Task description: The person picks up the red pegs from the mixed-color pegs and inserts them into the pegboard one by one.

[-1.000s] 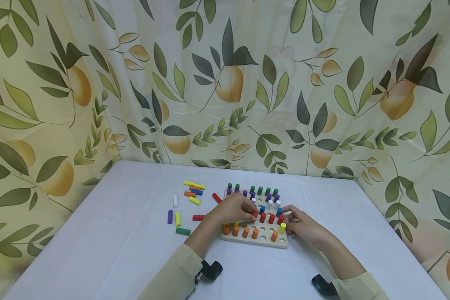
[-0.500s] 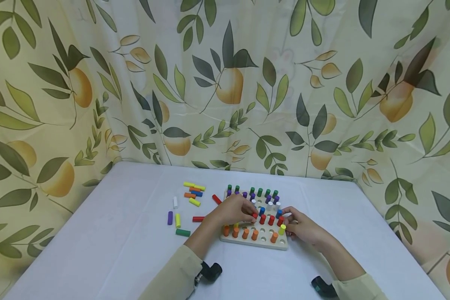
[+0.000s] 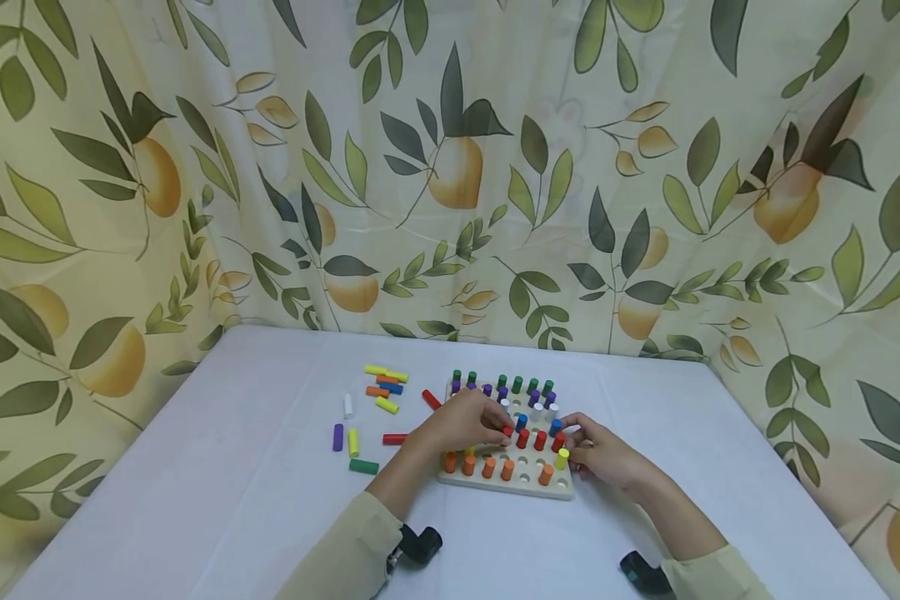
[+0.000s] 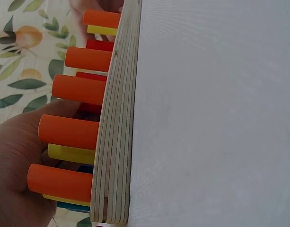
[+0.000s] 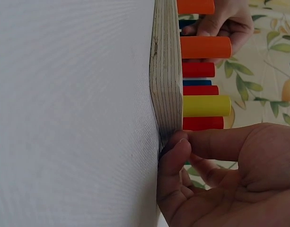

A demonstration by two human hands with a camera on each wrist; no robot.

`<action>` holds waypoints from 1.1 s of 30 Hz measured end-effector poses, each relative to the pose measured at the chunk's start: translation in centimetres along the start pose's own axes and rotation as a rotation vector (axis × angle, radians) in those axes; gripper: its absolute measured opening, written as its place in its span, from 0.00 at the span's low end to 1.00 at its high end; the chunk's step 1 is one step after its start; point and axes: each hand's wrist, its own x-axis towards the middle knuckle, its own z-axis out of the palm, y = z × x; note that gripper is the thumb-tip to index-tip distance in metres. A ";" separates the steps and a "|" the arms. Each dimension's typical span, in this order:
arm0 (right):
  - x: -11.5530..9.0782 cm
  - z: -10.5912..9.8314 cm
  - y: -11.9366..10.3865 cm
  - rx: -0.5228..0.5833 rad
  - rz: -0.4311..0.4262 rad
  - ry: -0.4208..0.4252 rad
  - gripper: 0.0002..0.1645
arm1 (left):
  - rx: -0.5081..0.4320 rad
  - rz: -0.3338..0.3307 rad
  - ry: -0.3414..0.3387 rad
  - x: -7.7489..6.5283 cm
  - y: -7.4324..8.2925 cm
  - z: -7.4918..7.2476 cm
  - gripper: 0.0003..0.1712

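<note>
A wooden pegboard [image 3: 506,487] lies on the white table, with rows of coloured pegs standing in its holes. My left hand [image 3: 459,422] reaches over the board's left part and pinches a red peg [image 3: 507,432] at the left end of the red row. At the board's right edge, my right hand [image 3: 607,454] grips the side, thumb and fingertips at the corner in the right wrist view. Close to those fingers stands a yellow peg [image 5: 206,106]. In the left wrist view, orange pegs [image 4: 69,131] along the near edge partly hide the left hand.
Loose pegs lie left of the board: a green peg [image 3: 363,466], a purple peg [image 3: 338,437], a white peg [image 3: 348,406], a blue peg [image 3: 392,388], and several yellow, orange and red ones. A patterned curtain [image 3: 450,208] hangs behind the table.
The head view has shifted slightly. Both hands keep the same places, the left on the red peg and the right at the board's edge.
</note>
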 end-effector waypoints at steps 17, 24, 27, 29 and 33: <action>-0.1 -0.2 0.1 -0.010 -0.015 -0.009 0.24 | 0.005 0.028 0.000 0.3 -0.2 0.1 0.10; 0.0 -0.1 0.0 -0.017 -0.014 0.006 0.24 | -0.002 0.037 0.007 0.2 -0.3 -0.2 0.09; 0.0 -0.1 0.1 -0.024 -0.021 0.003 0.24 | -0.003 0.051 0.012 0.1 -0.3 -0.5 0.08; 0.0 -0.1 0.1 -0.024 -0.022 0.003 0.24 | 0.004 0.060 0.013 0.0 -0.3 -0.6 0.08; 0.0 -0.1 0.1 -0.025 -0.018 0.002 0.24 | -0.020 0.045 0.009 -0.1 -0.4 -0.9 0.07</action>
